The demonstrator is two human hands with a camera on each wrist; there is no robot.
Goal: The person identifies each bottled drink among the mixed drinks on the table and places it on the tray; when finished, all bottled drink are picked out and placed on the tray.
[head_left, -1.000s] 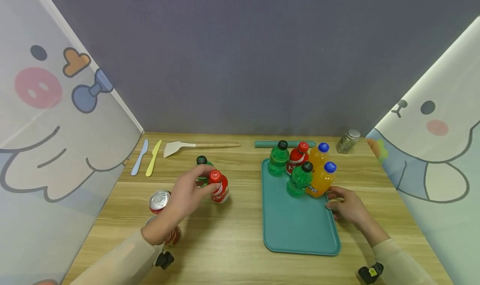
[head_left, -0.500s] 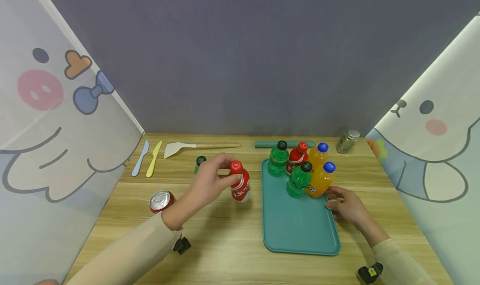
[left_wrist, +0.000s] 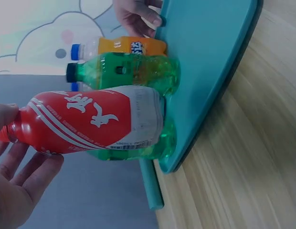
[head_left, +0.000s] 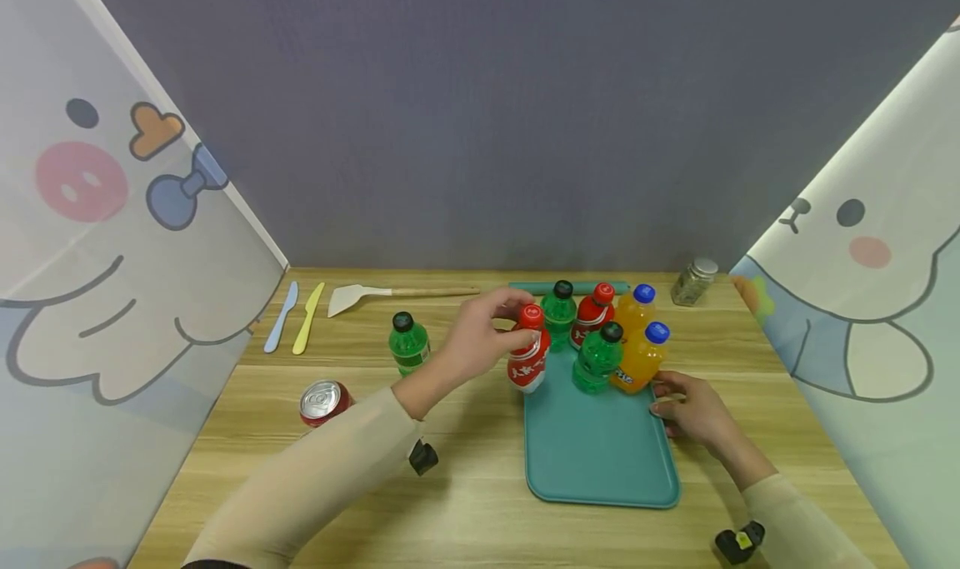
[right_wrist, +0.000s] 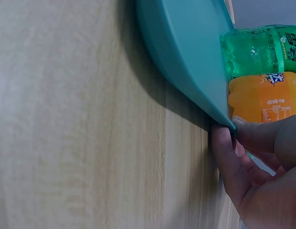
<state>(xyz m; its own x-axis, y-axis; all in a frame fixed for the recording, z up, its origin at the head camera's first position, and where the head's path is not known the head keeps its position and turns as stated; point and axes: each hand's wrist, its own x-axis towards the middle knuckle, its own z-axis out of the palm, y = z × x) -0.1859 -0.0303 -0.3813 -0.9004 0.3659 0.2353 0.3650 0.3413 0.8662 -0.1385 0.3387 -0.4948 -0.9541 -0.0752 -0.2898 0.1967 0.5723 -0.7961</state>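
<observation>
My left hand (head_left: 483, 333) grips a red soda bottle (left_wrist: 86, 121) near its cap. In the head view the bottle overlaps the left edge of a teal tray (head_left: 600, 461). At the tray's right edge my right hand (head_left: 693, 411) pinches the rim between thumb and fingers, as the right wrist view shows. Standing at the back of the tray are two green bottles, the nearer one (head_left: 597, 359) in front, another red bottle (head_left: 592, 319), and two orange soda bottles, one (head_left: 642, 361) close to my right hand.
A green bottle (head_left: 409, 344) and a red can (head_left: 325, 402) stand on the wooden table to the left. Along the back lie a blue knife (head_left: 281, 319), a yellow knife (head_left: 308, 319), a spatula (head_left: 397, 292), a teal rod (head_left: 525, 288) and a spice jar (head_left: 693, 283).
My left hand has carried the red bottle rightward from beside the lone green bottle to the tray's left edge. My right hand has stayed at the tray rim.
</observation>
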